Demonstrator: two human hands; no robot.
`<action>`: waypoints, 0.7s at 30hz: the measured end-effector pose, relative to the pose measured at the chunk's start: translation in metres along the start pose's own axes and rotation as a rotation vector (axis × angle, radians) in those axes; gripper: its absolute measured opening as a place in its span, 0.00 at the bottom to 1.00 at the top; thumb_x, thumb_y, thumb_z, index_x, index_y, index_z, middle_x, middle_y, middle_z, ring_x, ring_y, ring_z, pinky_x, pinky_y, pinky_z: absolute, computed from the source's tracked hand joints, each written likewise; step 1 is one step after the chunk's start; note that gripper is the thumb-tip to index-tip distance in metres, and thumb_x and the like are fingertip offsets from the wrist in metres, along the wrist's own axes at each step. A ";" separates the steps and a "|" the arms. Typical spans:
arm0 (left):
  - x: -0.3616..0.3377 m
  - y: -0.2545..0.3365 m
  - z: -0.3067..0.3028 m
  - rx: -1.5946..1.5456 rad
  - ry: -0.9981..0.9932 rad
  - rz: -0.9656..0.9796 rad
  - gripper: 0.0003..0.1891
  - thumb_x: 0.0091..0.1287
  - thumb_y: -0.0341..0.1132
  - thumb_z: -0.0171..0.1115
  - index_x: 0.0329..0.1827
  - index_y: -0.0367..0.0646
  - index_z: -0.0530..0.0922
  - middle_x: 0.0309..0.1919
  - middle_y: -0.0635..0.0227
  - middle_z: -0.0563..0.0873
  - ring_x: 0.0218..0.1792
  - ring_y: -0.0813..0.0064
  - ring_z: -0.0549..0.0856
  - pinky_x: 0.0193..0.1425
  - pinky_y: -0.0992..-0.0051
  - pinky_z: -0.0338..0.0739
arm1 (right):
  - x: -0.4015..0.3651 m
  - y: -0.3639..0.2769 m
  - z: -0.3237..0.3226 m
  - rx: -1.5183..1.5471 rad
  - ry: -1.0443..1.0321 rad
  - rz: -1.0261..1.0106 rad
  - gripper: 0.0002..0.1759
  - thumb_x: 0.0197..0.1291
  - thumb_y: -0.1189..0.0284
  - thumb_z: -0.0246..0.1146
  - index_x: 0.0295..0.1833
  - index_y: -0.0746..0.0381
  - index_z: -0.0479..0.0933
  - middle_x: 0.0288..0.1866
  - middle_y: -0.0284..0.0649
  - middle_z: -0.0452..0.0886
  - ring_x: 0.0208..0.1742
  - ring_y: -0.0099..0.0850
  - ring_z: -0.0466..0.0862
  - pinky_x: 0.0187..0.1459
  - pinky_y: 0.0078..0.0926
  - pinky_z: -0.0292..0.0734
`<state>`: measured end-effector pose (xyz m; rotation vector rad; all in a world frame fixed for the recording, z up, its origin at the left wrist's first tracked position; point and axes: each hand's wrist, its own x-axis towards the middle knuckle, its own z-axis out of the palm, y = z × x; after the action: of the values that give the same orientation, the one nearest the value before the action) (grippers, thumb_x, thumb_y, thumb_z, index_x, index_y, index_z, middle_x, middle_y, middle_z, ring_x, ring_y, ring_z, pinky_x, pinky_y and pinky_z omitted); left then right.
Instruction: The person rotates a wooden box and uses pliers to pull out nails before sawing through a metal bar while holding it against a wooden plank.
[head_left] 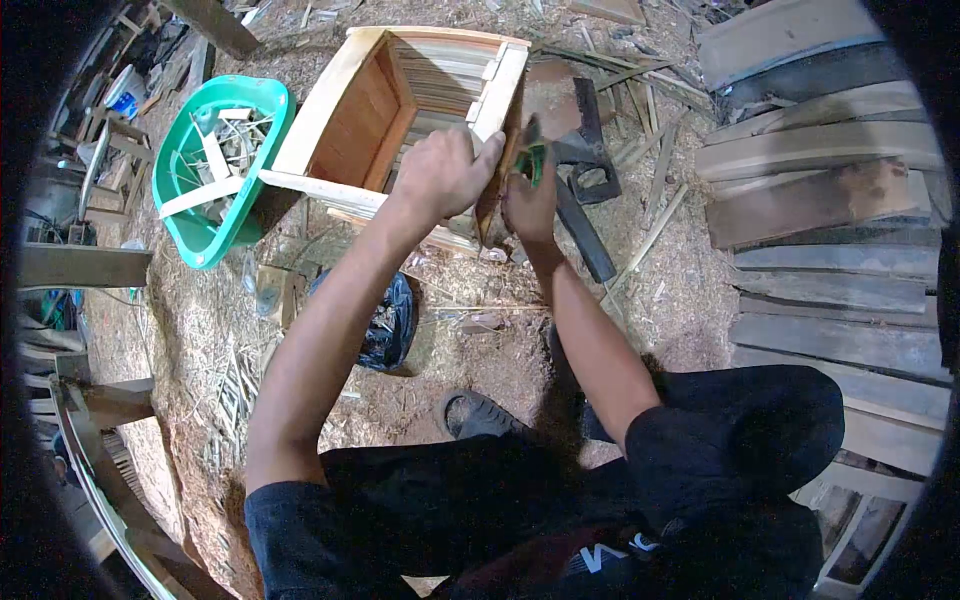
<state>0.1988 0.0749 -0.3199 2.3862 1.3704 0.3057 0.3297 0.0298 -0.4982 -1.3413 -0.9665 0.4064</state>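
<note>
A wooden box (350, 150) with slatted sides lies tilted on the ground in front of me, its open side facing up. My left hand (440, 175) is closed over the edge of its right side, with the thumb stretched along the rim. Just to the right, my right hand (530, 205) is wrapped around green-handled pliers (537, 160), held close against the outer face of that side. The dark head of the pliers points away from me, and my fingers hide much of the handles.
A green plastic tub (240, 215) of wood scraps stands left of the box. A black plastic bag (392, 325) sits below it. Dark metal pieces (585, 230) lie right of my right hand. Stacked boards (830, 210) line the right side. Shavings and sticks cover the ground.
</note>
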 end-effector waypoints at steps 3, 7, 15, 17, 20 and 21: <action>-0.003 0.000 0.003 -0.003 0.012 0.011 0.34 0.72 0.59 0.45 0.37 0.28 0.79 0.35 0.33 0.83 0.43 0.36 0.83 0.52 0.47 0.76 | 0.002 -0.014 -0.008 -0.265 -0.241 0.253 0.35 0.66 0.71 0.60 0.74 0.69 0.56 0.59 0.61 0.77 0.60 0.52 0.80 0.61 0.41 0.73; 0.001 0.001 0.001 -0.017 0.019 0.008 0.36 0.72 0.59 0.46 0.36 0.26 0.81 0.36 0.32 0.84 0.44 0.37 0.84 0.54 0.48 0.78 | 0.001 -0.001 -0.004 -0.192 0.016 0.034 0.35 0.65 0.74 0.58 0.75 0.68 0.54 0.58 0.62 0.77 0.60 0.55 0.79 0.61 0.43 0.73; -0.002 0.004 -0.001 -0.005 -0.010 -0.023 0.37 0.72 0.60 0.45 0.37 0.25 0.81 0.35 0.31 0.83 0.44 0.37 0.84 0.54 0.49 0.78 | 0.003 0.034 -0.007 -0.050 -0.277 0.260 0.31 0.63 0.75 0.62 0.70 0.65 0.61 0.51 0.55 0.81 0.56 0.45 0.81 0.59 0.40 0.74; -0.001 0.005 -0.002 -0.012 -0.037 -0.017 0.37 0.72 0.60 0.45 0.37 0.25 0.81 0.35 0.31 0.83 0.44 0.36 0.85 0.54 0.49 0.78 | 0.004 0.027 -0.005 0.065 -0.267 0.432 0.29 0.62 0.75 0.62 0.67 0.65 0.63 0.51 0.53 0.81 0.54 0.45 0.82 0.56 0.41 0.76; -0.001 0.002 -0.001 0.014 -0.001 -0.011 0.37 0.72 0.60 0.45 0.36 0.25 0.81 0.34 0.31 0.83 0.43 0.36 0.85 0.53 0.48 0.78 | 0.008 -0.006 0.003 0.242 -0.102 0.543 0.25 0.62 0.76 0.62 0.64 0.66 0.66 0.50 0.51 0.82 0.49 0.42 0.83 0.50 0.40 0.78; -0.001 0.001 0.003 -0.006 0.027 0.014 0.37 0.72 0.60 0.45 0.34 0.26 0.81 0.33 0.31 0.83 0.42 0.36 0.85 0.52 0.48 0.78 | 0.003 0.000 0.007 0.247 -0.074 0.510 0.23 0.62 0.75 0.62 0.62 0.66 0.67 0.48 0.50 0.82 0.46 0.41 0.84 0.48 0.39 0.78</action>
<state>0.1998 0.0727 -0.3220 2.3961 1.3640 0.3462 0.3257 0.0367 -0.4977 -1.3418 -0.5984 0.9373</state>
